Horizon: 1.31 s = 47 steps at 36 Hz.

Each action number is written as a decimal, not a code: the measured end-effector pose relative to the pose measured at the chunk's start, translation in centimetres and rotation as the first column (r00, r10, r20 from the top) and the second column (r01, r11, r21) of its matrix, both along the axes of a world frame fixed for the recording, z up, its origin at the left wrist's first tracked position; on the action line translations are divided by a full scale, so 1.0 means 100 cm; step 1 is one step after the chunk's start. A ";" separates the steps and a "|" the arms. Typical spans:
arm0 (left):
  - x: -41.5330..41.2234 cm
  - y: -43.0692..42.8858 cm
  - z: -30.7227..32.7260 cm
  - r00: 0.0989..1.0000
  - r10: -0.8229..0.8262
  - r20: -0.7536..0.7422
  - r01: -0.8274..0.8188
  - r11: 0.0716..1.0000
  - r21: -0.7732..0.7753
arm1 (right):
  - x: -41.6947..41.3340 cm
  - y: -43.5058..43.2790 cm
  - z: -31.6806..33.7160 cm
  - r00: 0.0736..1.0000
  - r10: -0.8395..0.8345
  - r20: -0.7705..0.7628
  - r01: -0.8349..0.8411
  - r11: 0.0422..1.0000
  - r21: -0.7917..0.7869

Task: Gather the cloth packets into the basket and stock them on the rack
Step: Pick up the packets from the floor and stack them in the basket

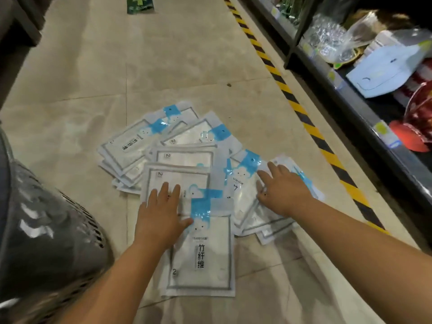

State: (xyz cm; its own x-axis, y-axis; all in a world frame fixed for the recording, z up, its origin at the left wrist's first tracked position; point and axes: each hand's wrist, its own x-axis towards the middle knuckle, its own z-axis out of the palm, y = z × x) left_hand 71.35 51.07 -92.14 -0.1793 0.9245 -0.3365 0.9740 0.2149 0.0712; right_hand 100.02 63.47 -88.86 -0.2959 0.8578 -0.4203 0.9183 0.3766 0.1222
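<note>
As both palms go down flat, you can see the plan: the left hand [161, 213] lies with straight fingers on a packet at the near left of the heap, thumb just touching the blue header of the nearest packet [203, 258]. The right hand [284, 191] is spread wide on the packets at the right edge. Neither one grips anything. The hands are well apart, one on each flank, which reads to me as bracketing the spread so it can be swept together into a single stack.

And it needs sweeping. The cloth packets [187, 157] are fanned out on the floor [163, 66], overlapping at all angles, some face up, some turned sideways. They look slick and flat, so picking them one at a time would be slow; pressing down and sliding them inward looks like the better way.

The basket [53, 230], dark and perforated, sits just beside the left forearm, close enough for a short lift, though what it holds I cannot tell. Over on the right, past the yellow-and-black striped tape [301, 118], the rack [357, 106] already carries goods, including a pale blue pack [385, 71]. None of the floor packets has reached the rack; by my judgement, gathering has barely begun.
</note>
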 end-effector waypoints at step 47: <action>0.030 0.025 0.053 0.600 0.299 0.742 -0.648 0.725 0.232 | -0.004 -0.010 0.036 -0.024 -0.323 -0.946 0.584 0.764 -0.276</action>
State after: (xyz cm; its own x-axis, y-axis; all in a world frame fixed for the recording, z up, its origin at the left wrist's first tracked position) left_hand 74.35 53.60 -86.85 -0.5494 0.8254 -0.1300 0.4120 0.4030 0.8172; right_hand 99.57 62.47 -85.30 0.1666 0.9856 -0.0280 0.2971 -0.0773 -0.9517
